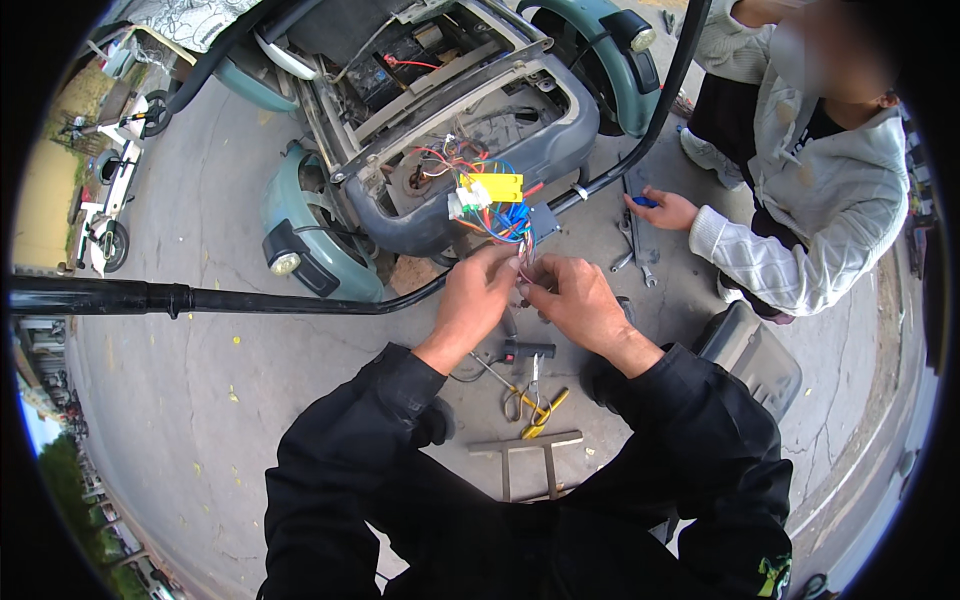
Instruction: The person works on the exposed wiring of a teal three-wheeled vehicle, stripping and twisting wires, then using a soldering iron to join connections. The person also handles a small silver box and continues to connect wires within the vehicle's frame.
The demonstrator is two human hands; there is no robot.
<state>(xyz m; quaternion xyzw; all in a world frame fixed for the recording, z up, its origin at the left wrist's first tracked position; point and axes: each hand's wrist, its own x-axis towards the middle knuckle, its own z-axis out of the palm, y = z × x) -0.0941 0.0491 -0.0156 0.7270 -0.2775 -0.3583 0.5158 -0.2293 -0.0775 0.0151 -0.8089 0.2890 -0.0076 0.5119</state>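
Note:
A bundle of thin coloured wires [526, 243] runs down between my hands from a cluster of connectors on the front of a green vehicle. Thumb and fingers of my left hand [476, 300] are closed on the bundle from the left. My right hand [572, 298] pinches the same wires from the right, close beside the left fingertips. Just above sit blue connectors [509, 219], white connectors [468, 200] and a yellow piece [493, 187]. More loose wires [450, 160] spread over the opened vehicle front [480, 125]. The exact wire ends are hidden by my fingers.
A black bar [240, 301] crosses at left. On the ground lie scissors [534, 388], a yellow-handled tool [545, 412], wrenches [649, 275] and a metal frame [525, 443]. At right a person [800, 180] crouches, holding a blue item [645, 202]; a grey case [752, 358] is nearby.

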